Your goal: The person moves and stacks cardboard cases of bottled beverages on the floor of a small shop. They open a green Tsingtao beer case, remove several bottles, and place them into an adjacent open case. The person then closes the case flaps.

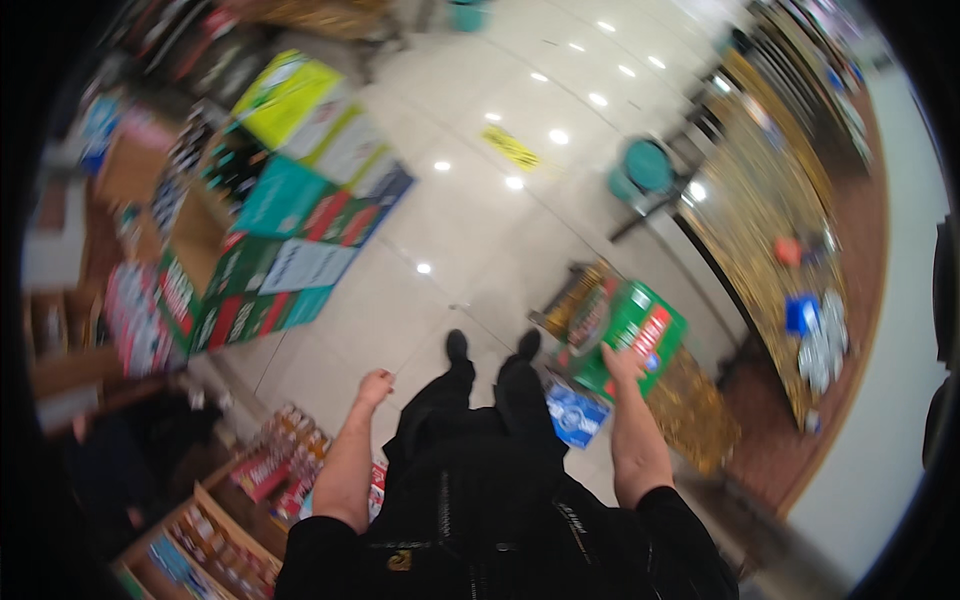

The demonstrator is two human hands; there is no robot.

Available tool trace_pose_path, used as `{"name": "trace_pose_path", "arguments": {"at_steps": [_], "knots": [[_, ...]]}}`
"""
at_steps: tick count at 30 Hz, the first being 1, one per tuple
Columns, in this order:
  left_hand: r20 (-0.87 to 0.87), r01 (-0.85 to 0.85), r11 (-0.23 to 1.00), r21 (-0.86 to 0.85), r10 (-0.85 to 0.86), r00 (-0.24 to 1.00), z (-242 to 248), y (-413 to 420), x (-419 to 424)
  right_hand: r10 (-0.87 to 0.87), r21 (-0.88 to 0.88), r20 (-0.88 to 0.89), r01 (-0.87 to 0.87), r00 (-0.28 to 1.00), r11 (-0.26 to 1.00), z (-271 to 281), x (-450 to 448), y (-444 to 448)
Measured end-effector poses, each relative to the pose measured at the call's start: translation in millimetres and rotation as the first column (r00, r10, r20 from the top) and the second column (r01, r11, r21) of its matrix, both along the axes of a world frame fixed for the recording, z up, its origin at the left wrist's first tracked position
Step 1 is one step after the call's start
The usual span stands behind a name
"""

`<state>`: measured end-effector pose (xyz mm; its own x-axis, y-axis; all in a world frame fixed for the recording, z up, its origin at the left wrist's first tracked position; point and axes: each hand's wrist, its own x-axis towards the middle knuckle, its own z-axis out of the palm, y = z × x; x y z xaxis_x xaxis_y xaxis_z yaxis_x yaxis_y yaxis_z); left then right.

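My right hand [624,363] lies against the near side of a green cardboard box [626,319] with red and white print; whether its fingers grip the box is hard to tell. The box stands by a wooden bench [694,416]. A blue printed package [576,415] is low down, between my leg and my right forearm. My left hand [376,388] hangs over the tiled floor with fingers curled, and nothing can be made out in it.
Stacked drink cartons [292,247] stand at the left, near shelves of bottles [217,551]. A long wooden table [757,225] holds a blue item and clear plastic at the right. Teal bins [646,166] stand beside it. Someone in dark clothes [124,457] is at the lower left.
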<state>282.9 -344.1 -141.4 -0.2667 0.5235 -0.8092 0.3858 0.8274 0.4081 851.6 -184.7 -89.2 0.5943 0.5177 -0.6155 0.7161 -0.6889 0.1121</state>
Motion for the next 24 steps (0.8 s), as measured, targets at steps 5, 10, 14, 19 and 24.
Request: {"name": "trace_pose_path", "arguments": {"at_steps": [5,10,14,19,24], "knots": [[0.090,0.420,0.880,0.221,-0.448,0.890,61.8,159.0,135.2,0.174,0.360,0.099,-0.198,0.980,0.912,3.0,3.4,-37.4],[0.188,0.697,0.676,0.240,-0.736,0.650,62.8,221.3,316.6,0.041,0.699,0.005,-0.033,0.999,0.715,-17.8,64.4,-100.3],[0.198,0.578,0.760,0.297,-0.641,0.742,23.2,201.3,419.8,-0.277,0.443,-0.416,0.459,0.866,0.770,-30.4,108.2,-106.7],[0.124,0.588,0.787,0.187,-0.612,0.781,19.0,216.7,465.9,-0.276,0.429,-0.652,0.643,0.706,0.634,-40.7,100.9,-109.1],[0.081,0.663,0.734,0.150,-0.677,0.731,41.2,226.0,469.5,-0.266,0.494,-0.657,0.669,0.706,0.555,-53.4,91.0,-111.5]]}}
